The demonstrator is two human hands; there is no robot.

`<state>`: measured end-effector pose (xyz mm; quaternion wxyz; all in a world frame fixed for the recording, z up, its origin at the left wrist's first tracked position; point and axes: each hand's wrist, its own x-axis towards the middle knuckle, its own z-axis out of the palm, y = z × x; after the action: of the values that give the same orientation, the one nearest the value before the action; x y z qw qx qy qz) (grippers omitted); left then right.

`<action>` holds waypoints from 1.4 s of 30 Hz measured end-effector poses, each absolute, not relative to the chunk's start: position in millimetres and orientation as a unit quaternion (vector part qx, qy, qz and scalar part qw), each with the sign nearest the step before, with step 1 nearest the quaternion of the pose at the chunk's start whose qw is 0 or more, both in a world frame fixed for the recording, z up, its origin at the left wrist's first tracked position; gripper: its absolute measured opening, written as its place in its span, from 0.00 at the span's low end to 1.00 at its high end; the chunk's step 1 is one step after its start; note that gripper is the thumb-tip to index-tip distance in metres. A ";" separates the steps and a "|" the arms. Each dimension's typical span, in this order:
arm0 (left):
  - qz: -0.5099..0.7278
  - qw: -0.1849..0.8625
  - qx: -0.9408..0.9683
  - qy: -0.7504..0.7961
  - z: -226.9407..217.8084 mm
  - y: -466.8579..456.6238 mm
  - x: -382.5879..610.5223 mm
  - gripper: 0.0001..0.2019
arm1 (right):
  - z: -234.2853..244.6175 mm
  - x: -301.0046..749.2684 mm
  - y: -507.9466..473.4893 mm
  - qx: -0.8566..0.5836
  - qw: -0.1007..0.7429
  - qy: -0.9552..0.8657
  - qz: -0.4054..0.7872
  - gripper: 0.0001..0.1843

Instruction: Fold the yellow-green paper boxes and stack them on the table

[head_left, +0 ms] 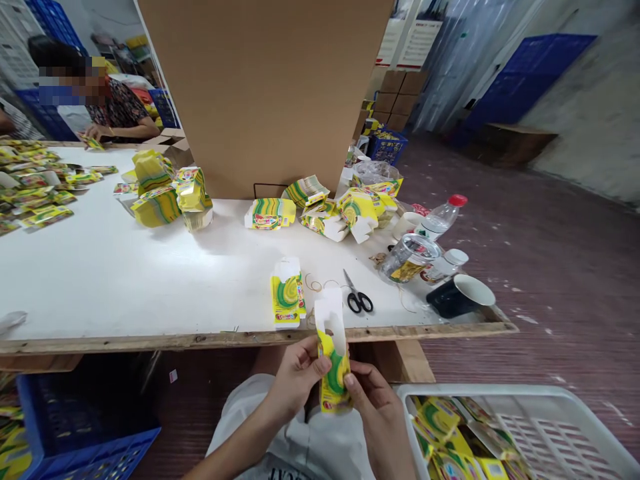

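Between my two hands, just over my lap and below the table's front edge, is a small yellow and green printed carton point(334, 373). Its long white flap stands up and has a cut-out in it. The thumb and fingers of my left hand point(299, 370) pinch its left side. On the right, my right hand point(373, 397) grips the lower right edge. Whether anything is inside the carton cannot be seen. A small stack of flat cartons point(287, 293) lies on the table ahead, beside loose rubber bands point(313, 283) and black-handled scissors point(358, 297).
Carton bundles point(270, 213) line the back, before a tall cardboard sheet point(265, 87). A dark mug point(457, 297), jar point(407, 259) and bottles crowd the right edge. A white basket point(560, 393) and blue crate point(95, 453) flank my lap. Another person point(120, 107) sits far left.
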<state>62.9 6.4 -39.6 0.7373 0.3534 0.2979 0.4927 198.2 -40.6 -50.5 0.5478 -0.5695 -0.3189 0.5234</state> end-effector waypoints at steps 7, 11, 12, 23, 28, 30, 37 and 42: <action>0.521 0.674 0.372 0.369 -47.1 -1.2 66.2 0.24 | -53.7 192.5 -42.0 -0.621 0.546 -0.397 0.398 0.18; 0.498 0.637 0.443 0.387 -39.7 -4.7 52.7 0.31 | -47.3 196.4 -37.7 -0.564 0.559 -0.437 0.422 0.22; 0.481 0.643 0.460 0.379 -37.3 -4.5 48.8 0.30 | -45.5 198.8 -37.1 -0.547 0.556 -0.446 0.439 0.25; 0.360 0.796 0.404 0.272 -30.9 -10.8 36.2 0.20 | -11.3 226.8 -43.5 -0.515 0.446 -0.476 0.556 0.14; 0.333 0.832 0.370 0.247 -36.0 -9.2 31.8 0.41 | -11.5 224.3 -41.8 -0.521 0.438 -0.490 0.544 0.17; 0.324 0.833 0.372 0.251 -36.9 -7.7 29.1 0.42 | -14.1 222.6 -40.3 -0.526 0.438 -0.500 0.530 0.18; 0.398 0.735 0.445 0.321 -30.2 -4.9 32.8 0.22 | -15.5 221.5 -29.2 -0.565 0.537 -0.459 0.426 0.23; 0.401 0.671 0.526 0.335 -30.2 -3.7 32.0 0.18 | -21.5 214.5 -25.8 -0.565 0.425 -0.516 0.483 0.25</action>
<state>32.0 -3.7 -30.2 0.6710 0.5259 0.3351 0.4011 214.5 -25.8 -21.5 0.4247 -0.5653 -0.5162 0.4834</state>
